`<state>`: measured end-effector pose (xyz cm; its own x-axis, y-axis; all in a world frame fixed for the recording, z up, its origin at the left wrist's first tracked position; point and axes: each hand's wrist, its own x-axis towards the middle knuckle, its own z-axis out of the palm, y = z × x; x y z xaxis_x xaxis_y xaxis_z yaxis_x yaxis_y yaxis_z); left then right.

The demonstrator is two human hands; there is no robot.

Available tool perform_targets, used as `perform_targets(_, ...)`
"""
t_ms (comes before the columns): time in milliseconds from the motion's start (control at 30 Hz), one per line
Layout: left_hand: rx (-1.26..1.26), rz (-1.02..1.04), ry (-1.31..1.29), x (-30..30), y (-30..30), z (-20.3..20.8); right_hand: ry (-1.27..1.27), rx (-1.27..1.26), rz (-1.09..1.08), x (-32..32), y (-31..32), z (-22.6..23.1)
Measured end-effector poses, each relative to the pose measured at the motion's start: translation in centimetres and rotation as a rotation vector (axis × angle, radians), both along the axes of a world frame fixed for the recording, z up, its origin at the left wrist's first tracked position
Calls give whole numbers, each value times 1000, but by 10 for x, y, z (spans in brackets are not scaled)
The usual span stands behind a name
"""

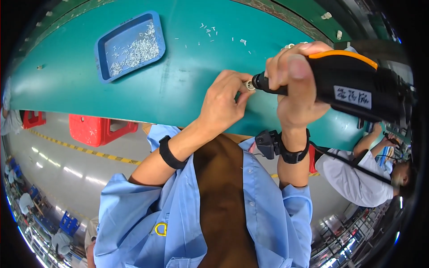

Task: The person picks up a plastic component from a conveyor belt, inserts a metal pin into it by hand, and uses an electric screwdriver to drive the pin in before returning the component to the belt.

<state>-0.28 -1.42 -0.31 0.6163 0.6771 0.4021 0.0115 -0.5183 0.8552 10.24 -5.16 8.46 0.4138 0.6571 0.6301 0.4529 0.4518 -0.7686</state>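
Note:
My right hand (295,85) grips a black and orange power tool (357,87) whose dark nose points left. My left hand (223,100) pinches a small white ring-shaped part (250,85) right at the tool's tip, over the green table (178,85). Both wrists wear black bands, and the right one carries a small black device (268,144).
A blue tray (105,44) with several small metal pins stands at the table's left. Loose pins (210,31) lie scattered on the green surface behind my hands. A red stool (100,129) stands on the floor at left. Another person in a white shirt (357,178) works at right.

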Motion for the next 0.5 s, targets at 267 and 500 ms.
perform_targets(267, -23, -28, -48, 2, -2, -2, 296, 286, 281, 36, -59, 51)
perform_targets(500, 62, 16, -50, -10, -1, 0, 291, 211, 351, 37, -61, 36)
